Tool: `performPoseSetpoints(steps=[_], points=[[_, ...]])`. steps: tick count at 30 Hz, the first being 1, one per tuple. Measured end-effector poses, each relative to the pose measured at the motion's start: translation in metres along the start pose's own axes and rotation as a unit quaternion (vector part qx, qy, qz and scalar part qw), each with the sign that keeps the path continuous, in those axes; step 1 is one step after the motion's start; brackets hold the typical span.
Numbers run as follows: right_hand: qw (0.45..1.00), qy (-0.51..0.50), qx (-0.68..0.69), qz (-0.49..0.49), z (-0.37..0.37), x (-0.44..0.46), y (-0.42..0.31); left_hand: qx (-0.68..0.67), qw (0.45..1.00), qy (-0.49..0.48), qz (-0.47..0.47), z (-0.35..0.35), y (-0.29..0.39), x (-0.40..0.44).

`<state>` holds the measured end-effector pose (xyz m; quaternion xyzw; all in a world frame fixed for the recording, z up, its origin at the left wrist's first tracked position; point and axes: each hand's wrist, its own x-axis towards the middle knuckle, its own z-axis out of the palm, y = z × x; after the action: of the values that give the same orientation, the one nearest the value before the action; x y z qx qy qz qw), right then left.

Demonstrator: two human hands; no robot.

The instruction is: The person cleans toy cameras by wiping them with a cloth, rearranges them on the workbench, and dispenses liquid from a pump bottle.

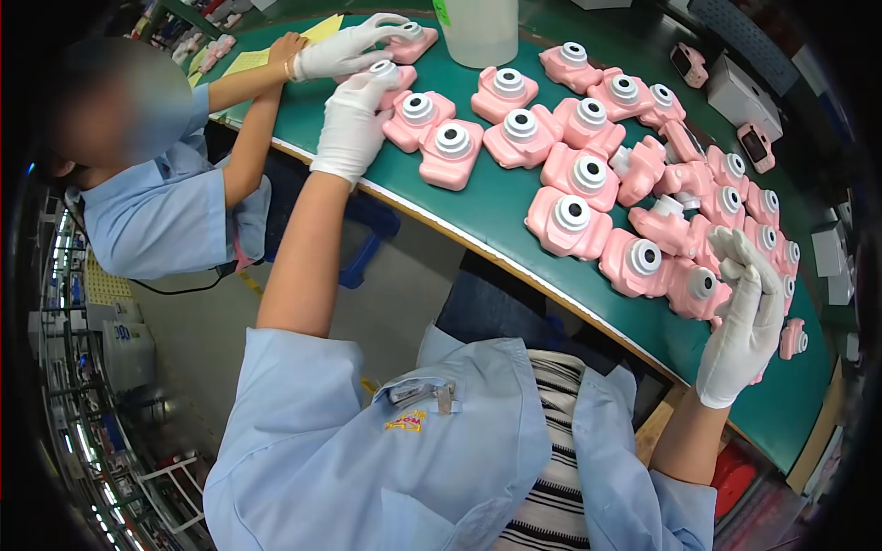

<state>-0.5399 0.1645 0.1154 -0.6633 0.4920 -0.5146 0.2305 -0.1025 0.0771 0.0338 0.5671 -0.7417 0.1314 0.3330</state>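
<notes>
My left hand (pixel 352 129), in a white glove, is closed on a pink toy camera (pixel 393 81) at the far left of the group; its fingers partly cover the body. Just beyond it, a co-worker's gloved hand (pixel 344 50) reaches to another pink camera (pixel 415 41). Two more pink cameras, a nearer one (pixel 452 151) and one beside it (pixel 418 115), lie right of my left hand. My right hand (pixel 744 326), also gloved, is held over the right end of the group with fingers stretched out, near a pink camera (pixel 698 286). Its palm side is partly hidden.
Several pink cameras with white lens rings crowd the green table (pixel 496 216), some tipped over. A translucent tub (pixel 482 37) stands at the back. White boxes (pixel 742 96) line the far right. The co-worker (pixel 165 197) sits at the left, beside yellow sheets (pixel 253 61).
</notes>
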Motion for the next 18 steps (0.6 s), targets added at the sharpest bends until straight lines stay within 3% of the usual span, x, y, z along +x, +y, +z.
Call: performPoseSetpoints(steps=[2, 6, 7, 9, 10, 11, 12, 14, 16, 17, 18], points=[[1.000, -0.009, -0.015, -0.003, -0.002, 0.000, 0.001, -0.035, 0.997, -0.037, -0.052, -0.001, -0.006, -0.005], [0.998, -0.030, -0.050, 0.037, -0.008, 0.013, -0.004, -0.100, 0.991, -0.003, -0.091, -0.011, -0.004, -0.011], [0.998, -0.036, -0.050, 0.027, -0.009, 0.020, -0.005, -0.081, 0.994, 0.029, -0.061, -0.009, -0.010, -0.013], [0.997, -0.038, -0.065, 0.011, -0.017, 0.043, -0.005, -0.160, 0.967, 0.053, -0.190, -0.017, 0.008, -0.016], [0.988, -0.043, -0.141, -0.055, -0.018, 0.060, -0.005, -0.258, 0.929, 0.103, -0.243, -0.019, 0.035, -0.013], [0.997, -0.040, -0.031, 0.064, -0.017, 0.076, -0.008, -0.293, 0.911, 0.116, -0.264, -0.021, 0.056, -0.011], [0.996, -0.054, 0.011, 0.065, -0.018, 0.094, 0.000, -0.323, 0.897, 0.127, -0.274, -0.019, 0.072, -0.011], [0.983, -0.091, 0.122, 0.102, -0.024, 0.141, 0.038, -0.268, 0.931, 0.090, -0.231, -0.013, 0.096, -0.012], [0.985, -0.118, 0.004, 0.123, -0.023, 0.186, 0.062, -0.235, 0.962, 0.081, -0.110, -0.009, 0.122, -0.006], [0.980, -0.109, -0.085, 0.140, -0.014, 0.202, 0.059, -0.243, 0.960, 0.058, -0.124, -0.006, 0.132, -0.004], [0.986, -0.102, -0.049, 0.120, -0.013, 0.235, 0.113, -0.230, 0.965, 0.081, -0.097, 0.008, 0.132, -0.009]])
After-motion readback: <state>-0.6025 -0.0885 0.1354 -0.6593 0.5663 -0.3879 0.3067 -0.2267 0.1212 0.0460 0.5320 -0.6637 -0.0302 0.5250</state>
